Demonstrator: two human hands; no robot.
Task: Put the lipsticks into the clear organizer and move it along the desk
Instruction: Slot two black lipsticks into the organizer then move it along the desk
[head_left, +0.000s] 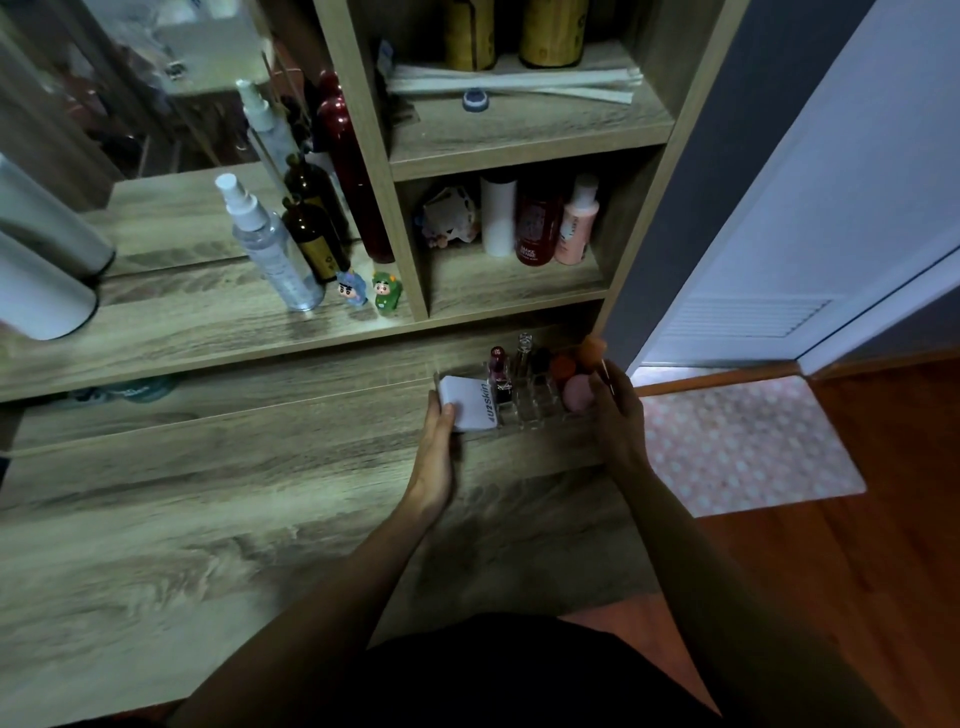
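Note:
The clear organizer (530, 413) stands on the wooden desk (234, 519) near its right edge, under the shelf unit. Upright in its back slots are a dark red lipstick (497, 366), a clear-capped one (523, 351) and round makeup sponges (563, 370). A white compact box (470, 402) printed "skin" fills its left part. My left hand (440, 431) grips the organizer's left end at the white box. Wrapped around the right end is my right hand (618, 408), fingers hiding that side.
Spray bottles (270, 244), dark bottles and two small figurines (370, 293) stand on the raised ledge behind. Shelf cubbies hold bottles (540, 223). A white cylinder (41, 291) is at far left. Right of the desk lie a pink dotted mat (748, 447) and an open door.

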